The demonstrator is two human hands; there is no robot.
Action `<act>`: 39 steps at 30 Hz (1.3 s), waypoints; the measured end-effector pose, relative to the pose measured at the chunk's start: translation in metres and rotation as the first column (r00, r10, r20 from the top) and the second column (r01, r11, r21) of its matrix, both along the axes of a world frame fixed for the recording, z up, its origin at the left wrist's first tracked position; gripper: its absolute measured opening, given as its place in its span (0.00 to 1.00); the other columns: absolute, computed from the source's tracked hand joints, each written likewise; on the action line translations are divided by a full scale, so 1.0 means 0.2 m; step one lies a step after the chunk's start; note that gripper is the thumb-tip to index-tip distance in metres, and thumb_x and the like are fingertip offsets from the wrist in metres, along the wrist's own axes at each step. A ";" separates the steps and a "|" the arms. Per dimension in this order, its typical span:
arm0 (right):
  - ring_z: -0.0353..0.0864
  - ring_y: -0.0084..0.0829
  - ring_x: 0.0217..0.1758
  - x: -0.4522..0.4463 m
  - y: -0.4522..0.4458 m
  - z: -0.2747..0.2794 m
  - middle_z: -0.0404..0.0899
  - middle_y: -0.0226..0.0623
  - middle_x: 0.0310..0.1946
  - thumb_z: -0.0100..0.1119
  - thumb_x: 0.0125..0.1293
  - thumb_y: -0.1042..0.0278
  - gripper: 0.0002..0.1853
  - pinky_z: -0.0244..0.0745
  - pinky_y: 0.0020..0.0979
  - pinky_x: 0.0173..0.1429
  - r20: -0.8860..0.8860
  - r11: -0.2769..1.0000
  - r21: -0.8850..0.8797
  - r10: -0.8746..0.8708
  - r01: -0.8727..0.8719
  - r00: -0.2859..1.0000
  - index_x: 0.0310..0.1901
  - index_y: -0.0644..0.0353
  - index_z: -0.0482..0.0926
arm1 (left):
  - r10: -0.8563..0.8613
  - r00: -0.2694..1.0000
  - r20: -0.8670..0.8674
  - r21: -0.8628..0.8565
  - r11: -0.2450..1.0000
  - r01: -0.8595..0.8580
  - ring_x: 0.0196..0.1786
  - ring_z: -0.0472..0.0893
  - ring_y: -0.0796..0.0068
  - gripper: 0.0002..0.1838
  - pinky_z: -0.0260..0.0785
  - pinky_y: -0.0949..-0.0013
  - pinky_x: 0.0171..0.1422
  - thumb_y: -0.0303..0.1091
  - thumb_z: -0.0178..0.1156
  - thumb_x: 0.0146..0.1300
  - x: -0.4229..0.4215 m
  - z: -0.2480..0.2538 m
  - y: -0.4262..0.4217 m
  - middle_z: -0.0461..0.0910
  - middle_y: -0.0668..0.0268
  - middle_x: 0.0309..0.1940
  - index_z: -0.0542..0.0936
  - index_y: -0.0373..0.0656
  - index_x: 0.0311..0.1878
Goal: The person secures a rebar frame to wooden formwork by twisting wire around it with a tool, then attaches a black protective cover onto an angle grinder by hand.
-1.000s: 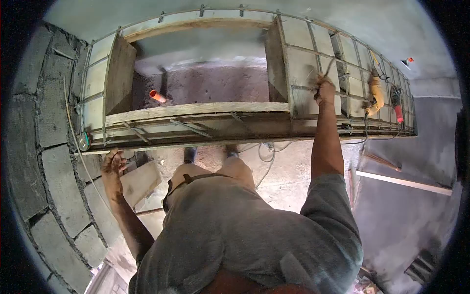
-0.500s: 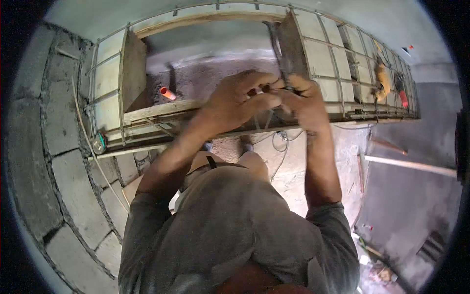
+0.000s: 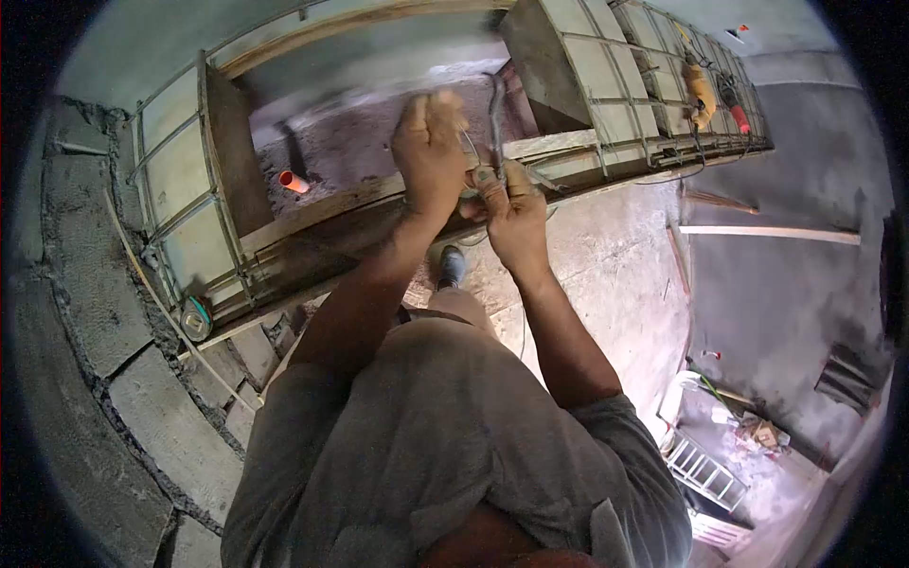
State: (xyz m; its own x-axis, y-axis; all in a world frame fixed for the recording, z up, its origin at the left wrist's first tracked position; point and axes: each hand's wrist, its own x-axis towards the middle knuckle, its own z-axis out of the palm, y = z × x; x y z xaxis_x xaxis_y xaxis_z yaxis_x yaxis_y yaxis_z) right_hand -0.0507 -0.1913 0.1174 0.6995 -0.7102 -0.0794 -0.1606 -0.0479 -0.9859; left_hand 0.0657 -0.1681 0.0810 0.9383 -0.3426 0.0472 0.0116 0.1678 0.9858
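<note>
My right hand (image 3: 516, 213) is closed around the lower end of a dark bent metal rod (image 3: 496, 118), which points up and away over the wooden frame. Close beside it on the left is my left hand (image 3: 428, 156), raised over the frame's front board, its fingertips smeared by motion. A thin wire (image 3: 469, 144) curves between the two hands; whether my left fingers grip it is unclear. Beneath them lies the long timber form (image 3: 327, 213) around a rectangular opening. Crossed steel bars (image 3: 611, 85) cover the pale panels right of the opening.
An orange pipe (image 3: 294, 182) stands inside the opening. A tape measure (image 3: 196, 319) sits at the frame's left end, beside a block wall (image 3: 170, 426). Yellow (image 3: 699, 97) and red (image 3: 739, 117) power tools rest on the right bars. A ladder (image 3: 705, 470) is at lower right.
My left hand came from the frame's left end to my right hand, then moved slightly apart from it. My right hand left the right-hand bars with the rod. The view has shifted and turned.
</note>
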 end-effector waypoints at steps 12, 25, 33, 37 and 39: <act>0.59 0.17 0.18 -0.21 -0.29 0.10 0.62 0.20 0.17 0.64 0.68 0.67 0.09 0.60 0.23 0.24 0.158 0.702 0.708 -0.057 -0.072 0.986 0.46 0.61 0.82 | -0.728 0.684 0.045 -0.265 0.651 0.711 0.53 0.81 0.61 0.20 0.75 0.60 0.59 0.42 0.50 0.75 0.06 0.23 0.08 0.80 0.52 0.50 0.72 0.34 0.60; 0.63 0.16 0.16 -0.32 -0.32 -0.02 0.72 0.24 0.17 0.66 0.66 0.67 0.08 0.60 0.21 0.21 -0.074 0.925 0.370 -0.060 0.083 0.995 0.32 0.62 0.83 | -0.609 0.791 -0.050 -0.058 0.793 0.607 0.36 0.85 0.71 0.10 0.81 0.70 0.41 0.29 0.55 0.71 -0.13 0.06 -0.01 0.84 0.56 0.38 0.76 0.34 0.50; 0.69 0.19 0.16 -0.39 -0.33 -0.12 0.74 0.28 0.18 0.64 0.66 0.68 0.08 0.60 0.21 0.18 -0.136 0.896 0.425 -0.075 0.126 0.988 0.35 0.65 0.82 | -0.349 0.841 0.414 0.190 0.936 0.296 0.37 0.84 0.69 0.04 0.79 0.67 0.40 0.26 0.57 0.67 -0.23 -0.09 0.01 0.81 0.64 0.37 0.79 0.39 0.42; 0.74 0.20 0.20 -0.35 -0.28 -0.23 0.77 0.28 0.19 0.61 0.64 0.73 0.05 0.64 0.25 0.24 -0.255 0.987 -0.158 -0.047 0.006 0.966 0.31 0.63 0.82 | -0.432 0.507 0.746 0.444 0.890 0.105 0.47 0.82 0.53 0.15 0.77 0.59 0.48 0.31 0.65 0.61 -0.15 -0.31 0.07 0.79 0.58 0.45 0.78 0.39 0.50; 0.79 0.33 0.21 -0.39 -0.39 -0.38 0.80 0.38 0.20 0.66 0.59 0.69 0.07 0.74 0.34 0.28 -0.289 0.915 -0.392 -0.019 -0.100 0.957 0.34 0.64 0.81 | -0.501 0.630 0.593 0.527 0.833 0.166 0.49 0.82 0.53 0.19 0.75 0.58 0.55 0.33 0.66 0.62 -0.11 -0.30 0.14 0.79 0.55 0.47 0.77 0.41 0.55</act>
State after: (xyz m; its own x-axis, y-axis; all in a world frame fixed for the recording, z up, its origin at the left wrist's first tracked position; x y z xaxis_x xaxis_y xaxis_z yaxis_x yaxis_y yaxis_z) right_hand -0.1295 -0.2702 0.0421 0.7188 -0.6951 0.0067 -0.4172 -0.4391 -0.7957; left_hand 0.0427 -0.1409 0.0212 0.4980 -0.7669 0.4047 -0.7126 -0.0961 0.6949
